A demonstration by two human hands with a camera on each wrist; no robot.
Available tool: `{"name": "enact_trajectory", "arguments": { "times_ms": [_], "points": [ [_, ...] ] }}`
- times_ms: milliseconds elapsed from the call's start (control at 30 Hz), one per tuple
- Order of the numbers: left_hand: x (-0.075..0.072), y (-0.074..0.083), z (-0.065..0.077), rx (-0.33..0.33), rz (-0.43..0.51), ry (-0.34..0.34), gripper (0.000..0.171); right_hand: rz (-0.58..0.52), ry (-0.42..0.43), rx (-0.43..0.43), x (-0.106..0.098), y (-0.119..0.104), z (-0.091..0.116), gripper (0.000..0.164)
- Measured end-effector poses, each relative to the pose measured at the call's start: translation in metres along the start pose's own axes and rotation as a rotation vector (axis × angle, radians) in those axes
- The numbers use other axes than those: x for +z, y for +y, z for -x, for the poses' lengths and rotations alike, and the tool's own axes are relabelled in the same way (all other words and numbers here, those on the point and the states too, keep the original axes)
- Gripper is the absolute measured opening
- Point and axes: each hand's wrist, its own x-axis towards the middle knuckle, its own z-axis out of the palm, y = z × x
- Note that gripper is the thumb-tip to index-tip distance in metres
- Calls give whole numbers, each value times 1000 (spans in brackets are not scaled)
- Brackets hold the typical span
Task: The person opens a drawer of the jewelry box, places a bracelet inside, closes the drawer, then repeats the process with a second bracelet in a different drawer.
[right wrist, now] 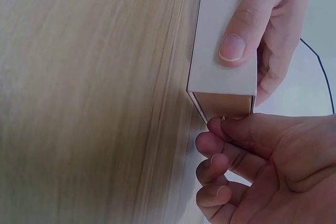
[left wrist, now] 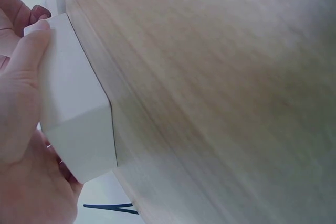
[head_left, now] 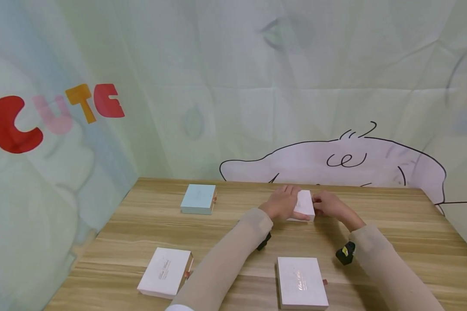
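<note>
At the far side of the table a small white drawer box (head_left: 305,201) lies flat. My left hand (head_left: 283,203) grips it from the left. In the right wrist view, the left thumb (right wrist: 245,30) presses along the box's near side wall. My right hand (head_left: 331,204) is at the box's right end, thumb and forefinger pinched together against its brown drawer front (right wrist: 224,104). Whatever tab they pinch is hidden behind the fingertips. The drawer front appears level with the sleeve's edge.
A pale blue box (head_left: 198,198) sits at the back left. Nearer me are a white box (head_left: 165,270) at the left, partly behind my left sleeve, and another white box (head_left: 301,280) between my forearms. Ribbon tabs stick out from their right sides. A printed curtain (head_left: 233,108) hangs behind the table.
</note>
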Motion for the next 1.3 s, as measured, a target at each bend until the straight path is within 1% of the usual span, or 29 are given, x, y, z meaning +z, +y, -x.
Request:
{"name": "enact_trajectory", "arguments": {
  "times_ms": [200,400,667,800,967,1167,1300],
  "points": [
    [-2,0,2,5,0,19,92,1,-10,7,0,2,-3,16],
    [-3,0,1,2,16,6,93,-8,-13,24,0,5,-3,16],
    [-2,-2,2,1,25,10,91,-94,26,4,4,4,-1,19],
    [-4,-1,3,10,39,14,91,-121,31,16,5,4,1,17],
    [-7,1,5,11,44,7,91,-140,41,11,6,5,3,15],
    [-8,4,7,19,1,18,95,-118,65,-14,7,5,3,14],
    [-7,3,8,31,23,24,100,-80,75,-13,7,5,3,11]
  ]
}}
